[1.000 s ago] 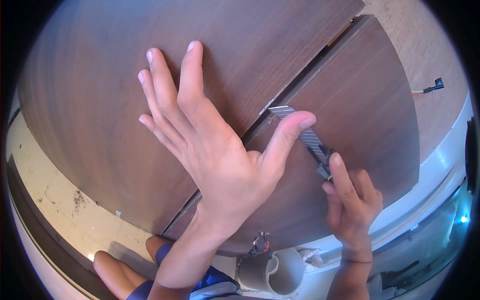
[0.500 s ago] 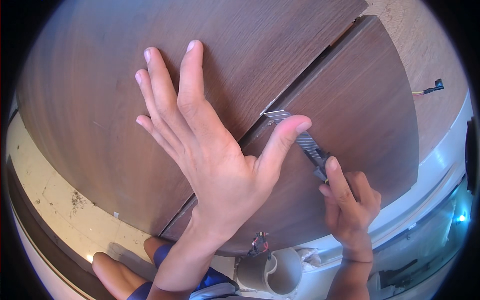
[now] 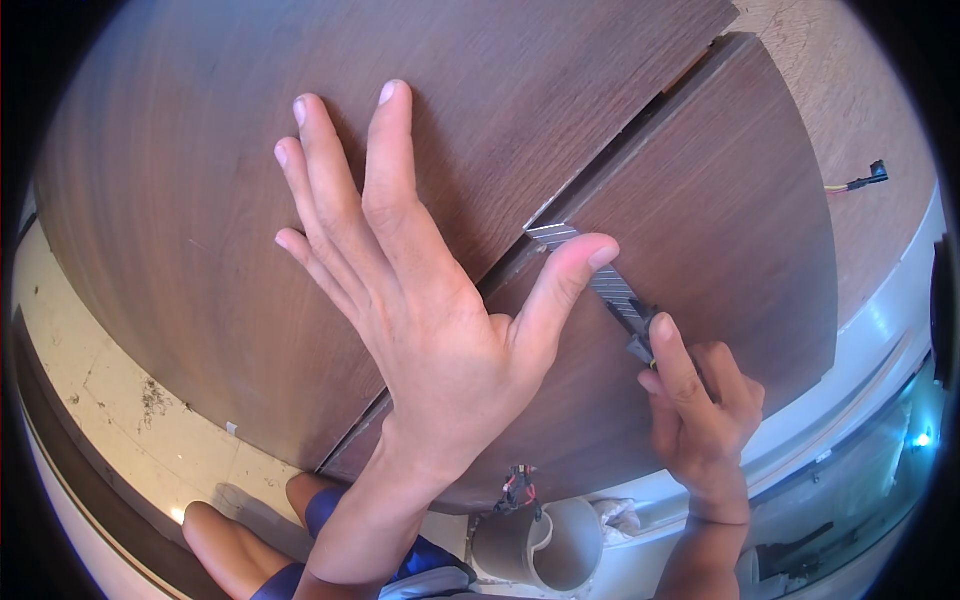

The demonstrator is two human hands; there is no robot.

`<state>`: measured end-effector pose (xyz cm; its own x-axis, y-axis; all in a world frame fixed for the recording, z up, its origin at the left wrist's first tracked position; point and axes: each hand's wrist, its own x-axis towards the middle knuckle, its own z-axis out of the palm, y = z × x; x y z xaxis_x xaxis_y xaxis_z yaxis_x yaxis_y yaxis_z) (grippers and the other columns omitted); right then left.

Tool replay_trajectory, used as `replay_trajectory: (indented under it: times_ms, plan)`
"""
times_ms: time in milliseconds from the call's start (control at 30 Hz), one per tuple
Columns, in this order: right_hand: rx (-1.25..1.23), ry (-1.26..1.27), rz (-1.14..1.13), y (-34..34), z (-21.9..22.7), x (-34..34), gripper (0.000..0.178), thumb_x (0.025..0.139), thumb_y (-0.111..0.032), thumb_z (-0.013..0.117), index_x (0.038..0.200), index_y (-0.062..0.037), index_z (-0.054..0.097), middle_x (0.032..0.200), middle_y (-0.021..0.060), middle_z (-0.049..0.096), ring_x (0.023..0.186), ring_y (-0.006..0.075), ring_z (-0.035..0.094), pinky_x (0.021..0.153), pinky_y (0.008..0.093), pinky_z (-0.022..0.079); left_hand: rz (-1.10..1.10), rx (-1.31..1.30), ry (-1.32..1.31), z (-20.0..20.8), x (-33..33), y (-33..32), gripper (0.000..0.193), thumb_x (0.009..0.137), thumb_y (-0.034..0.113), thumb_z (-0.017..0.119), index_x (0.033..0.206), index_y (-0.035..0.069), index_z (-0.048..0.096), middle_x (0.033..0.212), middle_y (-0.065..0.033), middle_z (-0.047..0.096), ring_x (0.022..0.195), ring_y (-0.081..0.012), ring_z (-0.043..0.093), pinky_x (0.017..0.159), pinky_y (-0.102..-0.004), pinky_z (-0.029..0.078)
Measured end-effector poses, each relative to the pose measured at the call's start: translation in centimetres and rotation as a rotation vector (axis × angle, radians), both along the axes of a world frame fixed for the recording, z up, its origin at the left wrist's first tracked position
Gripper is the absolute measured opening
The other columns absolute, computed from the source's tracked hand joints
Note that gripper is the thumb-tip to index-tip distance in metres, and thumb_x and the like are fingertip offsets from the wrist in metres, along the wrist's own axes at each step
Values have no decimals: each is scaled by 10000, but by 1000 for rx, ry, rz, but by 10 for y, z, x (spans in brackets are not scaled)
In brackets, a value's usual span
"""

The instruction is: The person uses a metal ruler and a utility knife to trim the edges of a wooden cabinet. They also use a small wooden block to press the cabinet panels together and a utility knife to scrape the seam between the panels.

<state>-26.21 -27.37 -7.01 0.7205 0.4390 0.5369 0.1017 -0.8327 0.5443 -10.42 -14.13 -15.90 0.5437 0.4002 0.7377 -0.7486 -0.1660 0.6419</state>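
Note:
My left hand point(image 3: 430, 300) lies with spread fingers on the large dark brown wood-grain panel point(image 3: 230, 230), its thumb reaching over the gap toward the blade. In my right hand point(image 3: 705, 410) is a utility knife point(image 3: 640, 335) with a long extended snap-off blade. The blade passes beneath my left thumb, and its tip meets the panel's edge at the gap point(image 3: 600, 160). On the right of this gap lies a second, smaller wood-grain panel point(image 3: 720, 220). My right fingers wrap the knife's dark handle, hiding most of it.
A small cable with a black connector point(image 3: 868, 178) sits on lighter wood at the far right. Near my body are red and black wires point(image 3: 518, 490) and a grey cylindrical holder point(image 3: 570, 550). A glass pane point(image 3: 840, 500) stands lower right; a pale floor point(image 3: 110, 360) shows at left.
Almost nothing differs. The knife's blade tip has shifted very slightly along the panel's edge, and my left hand keeps its place on the panel.

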Motion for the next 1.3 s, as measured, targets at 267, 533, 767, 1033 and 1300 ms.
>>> replay_trajectory:
  times_ms: [267, 533, 767, 1033, 1300]
  plan:
    - [-1, 19, -12, 1, 0, -1, 629, 831, -68, 837, 1432, -166, 683, 719, -4, 403, 538, 105, 450, 489, 335, 407, 7, 7, 4, -2, -1, -1, 1155, 808, 551, 871, 1645, 58, 247, 1716, -280, 115, 1600, -483, 80, 1201, -745, 26]
    - [-24, 31, -21, 1, 1, -1, 634, 831, -79, 839, 1437, -175, 679, 717, -7, 403, 531, 104, 444, 481, 335, 402, 13, 11, 2, -5, 0, -1, 1141, 815, 545, 866, 1647, 64, 251, 1719, -276, 121, 1601, -485, 83, 1198, -751, 40]
    - [-58, 40, -28, 1, 2, -2, 645, 815, -83, 846, 1433, -175, 682, 718, -11, 391, 530, 97, 443, 473, 326, 402, -2, 12, 10, -6, -1, 0, 1130, 823, 531, 865, 1648, 61, 253, 1720, -277, 124, 1604, -479, 88, 1198, -751, 44]
    - [-88, 138, -5, 0, -2, -3, 651, 808, -75, 843, 1432, -177, 684, 715, -16, 380, 521, 98, 442, 461, 311, 398, 3, 85, 45, -30, -5, 3, 1128, 827, 531, 853, 1653, 52, 253, 1727, -268, 125, 1600, -501, 76, 1207, -736, 47]
    - [69, 143, 29, -6, -3, -8, 593, 835, -49, 802, 1407, -159, 687, 773, 36, 516, 569, 186, 529, 540, 338, 460, 16, 45, -11, -26, -6, 3, 1145, 812, 557, 857, 1637, 21, 271, 1717, -271, 146, 1575, -499, 128, 1238, -639, 88]
